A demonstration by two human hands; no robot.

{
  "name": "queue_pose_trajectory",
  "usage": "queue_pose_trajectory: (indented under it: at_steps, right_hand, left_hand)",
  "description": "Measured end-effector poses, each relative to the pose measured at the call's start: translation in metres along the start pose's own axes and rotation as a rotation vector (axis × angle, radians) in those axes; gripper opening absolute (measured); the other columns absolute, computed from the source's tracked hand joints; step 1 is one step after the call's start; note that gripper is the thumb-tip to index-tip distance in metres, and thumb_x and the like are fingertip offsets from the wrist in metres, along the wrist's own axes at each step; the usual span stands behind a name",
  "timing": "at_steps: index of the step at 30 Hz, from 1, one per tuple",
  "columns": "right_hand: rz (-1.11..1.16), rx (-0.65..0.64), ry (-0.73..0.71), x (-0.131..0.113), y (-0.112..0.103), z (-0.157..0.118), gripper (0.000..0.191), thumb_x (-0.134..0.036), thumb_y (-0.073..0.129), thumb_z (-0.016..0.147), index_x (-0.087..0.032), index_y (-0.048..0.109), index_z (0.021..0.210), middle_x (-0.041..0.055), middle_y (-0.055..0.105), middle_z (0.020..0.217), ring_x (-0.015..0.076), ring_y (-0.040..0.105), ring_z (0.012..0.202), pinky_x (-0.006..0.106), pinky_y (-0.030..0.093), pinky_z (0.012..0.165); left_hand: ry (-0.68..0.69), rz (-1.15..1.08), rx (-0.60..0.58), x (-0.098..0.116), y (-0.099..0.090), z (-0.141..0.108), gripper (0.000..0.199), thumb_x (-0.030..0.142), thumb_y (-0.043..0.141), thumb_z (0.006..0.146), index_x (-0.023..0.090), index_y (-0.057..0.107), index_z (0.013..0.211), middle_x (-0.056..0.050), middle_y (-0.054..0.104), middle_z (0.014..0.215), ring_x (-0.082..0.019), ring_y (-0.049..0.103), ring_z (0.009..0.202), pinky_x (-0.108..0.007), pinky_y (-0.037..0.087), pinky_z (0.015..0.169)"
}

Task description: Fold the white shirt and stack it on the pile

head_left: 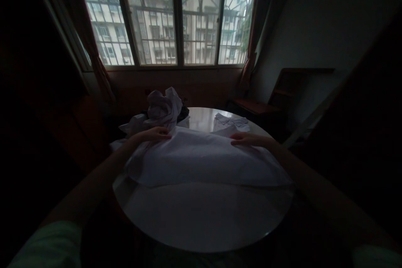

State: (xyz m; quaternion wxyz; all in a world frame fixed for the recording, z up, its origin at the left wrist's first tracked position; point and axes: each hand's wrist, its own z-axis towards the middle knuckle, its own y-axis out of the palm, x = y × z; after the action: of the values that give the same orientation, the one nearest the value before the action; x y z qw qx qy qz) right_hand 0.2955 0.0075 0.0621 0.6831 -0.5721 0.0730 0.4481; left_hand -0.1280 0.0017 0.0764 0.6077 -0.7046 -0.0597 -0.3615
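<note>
A white cloth [201, 159] is spread across the middle of a round, glossy table [201, 217], its near edge lying roughly straight from side to side. My left hand [158, 133] grips the cloth at its far left part, fingers closed on it. At the far right part, my right hand [243, 138] pinches the same cloth between thumb and fingers. The cloth is slightly raised between the hands.
A crumpled pile of white fabric [165, 106] rises at the table's back left, beside a dark object in a container. Folded white fabric [230, 122] lies at the back right. A wooden chair [259, 105] stands beyond, near the barred window [157, 21].
</note>
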Motion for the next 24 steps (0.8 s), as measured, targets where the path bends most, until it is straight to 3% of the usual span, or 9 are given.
queue_pose_trajectory:
  at_steps: [3,7,9,13,17,19,21,24]
  right_hand:
    - [-0.035,-0.361,0.064,0.001,-0.005,-0.002,0.023,-0.043,0.063,0.064,-0.020,0.063,0.064,0.0005,0.057,0.061,0.0138,0.050,0.055,0.027,0.038,0.051]
    - [-0.045,-0.233,0.069,-0.008,-0.022,-0.006,0.028,-0.047,0.061,0.065,-0.019,0.055,0.060,0.0000,0.052,0.059,0.0129,0.046,0.055,0.027,0.036,0.053]
    - [-0.037,-0.174,0.055,-0.020,-0.032,-0.013,0.032,-0.050,0.061,0.064,-0.019,0.052,0.061,-0.0004,0.050,0.059,0.0127,0.045,0.056,0.027,0.036,0.053]
    - [-0.068,-0.269,0.054,-0.054,-0.052,-0.038,0.035,-0.051,0.061,0.065,-0.018,0.051,0.065,0.0001,0.051,0.065,0.0127,0.047,0.061,0.026,0.038,0.057]
    - [-0.031,-0.635,0.096,-0.085,-0.058,-0.063,0.033,-0.049,0.062,0.066,-0.017,0.057,0.071,0.0017,0.056,0.071,0.0146,0.052,0.067,0.027,0.041,0.062]
    - [0.012,-0.760,0.150,-0.092,-0.055,-0.069,0.035,-0.050,0.059,0.069,-0.016,0.059,0.078,0.0028,0.059,0.074,0.0153,0.055,0.068,0.027,0.042,0.062]
    - [0.022,-0.727,0.172,-0.090,-0.050,-0.067,0.039,-0.053,0.053,0.073,-0.016,0.059,0.085,0.0037,0.060,0.073,0.0155,0.056,0.067,0.027,0.043,0.062]
    - [-0.096,-0.479,0.143,-0.071,-0.043,-0.052,0.042,-0.054,0.048,0.076,-0.016,0.058,0.090,0.0038,0.060,0.070,0.0154,0.057,0.066,0.027,0.043,0.062]
  left_hand:
    - [-0.015,-0.132,0.024,0.006,-0.002,-0.009,0.031,0.048,0.058,0.066,0.017,0.055,0.070,0.001,0.053,0.065,-0.011,0.046,0.056,-0.022,0.035,0.051]
    - [-0.007,-0.229,0.149,0.026,-0.019,-0.028,0.028,0.043,0.058,0.069,0.016,0.052,0.077,0.002,0.050,0.069,-0.010,0.045,0.059,-0.021,0.036,0.052]
    - [0.011,-0.228,0.147,0.037,-0.032,-0.041,0.028,0.042,0.057,0.070,0.016,0.051,0.076,0.002,0.048,0.069,-0.009,0.045,0.060,-0.021,0.036,0.054]
    - [-0.003,-0.134,-0.066,0.057,-0.048,-0.067,0.033,0.047,0.057,0.071,0.015,0.050,0.063,0.002,0.044,0.061,-0.009,0.042,0.056,-0.020,0.033,0.051]
    - [-0.049,-0.162,-0.322,0.071,-0.043,-0.085,0.040,0.054,0.052,0.073,0.015,0.060,0.068,-0.001,0.054,0.062,-0.013,0.048,0.058,-0.022,0.038,0.054]
    - [-0.072,-0.199,-0.412,0.072,-0.034,-0.084,0.047,0.058,0.046,0.075,0.014,0.063,0.076,-0.004,0.059,0.065,-0.014,0.051,0.057,-0.024,0.040,0.054]
    - [-0.067,-0.161,-0.398,0.067,-0.024,-0.077,0.052,0.060,0.042,0.076,0.014,0.064,0.079,-0.006,0.062,0.066,-0.015,0.053,0.057,-0.025,0.042,0.054]
    - [-0.009,0.144,-0.147,0.052,-0.008,-0.059,0.047,0.056,0.041,0.078,0.014,0.062,0.079,-0.007,0.063,0.073,-0.016,0.056,0.065,-0.026,0.043,0.061]
